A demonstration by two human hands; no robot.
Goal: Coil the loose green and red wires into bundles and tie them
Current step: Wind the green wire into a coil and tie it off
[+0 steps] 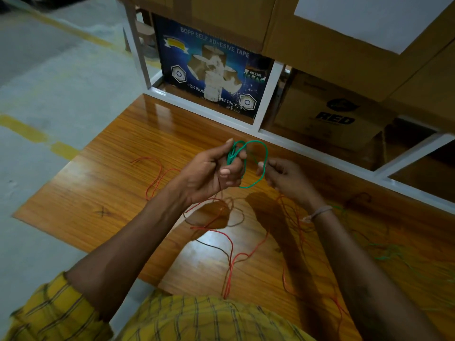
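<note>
Green wire [256, 163] is held up in both hands over the table [118, 148].

Its coils are squeezed in the left hand [211, 171]; one loop is pinched by the right hand [283, 173] just beside it. Red wires [221, 232] are spread below the hands. Open tabletop is seen left of them, its edge farther out.

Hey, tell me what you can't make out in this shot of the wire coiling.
Head view only:
- Green wire coil: turn count and any tie hidden inside the left hand.
- Wire end pinched by the right hand: covered by its fingers.
- Loose green wires at right: blurred.
- Red wires: ends pass behind the yellow shirt.
</note>
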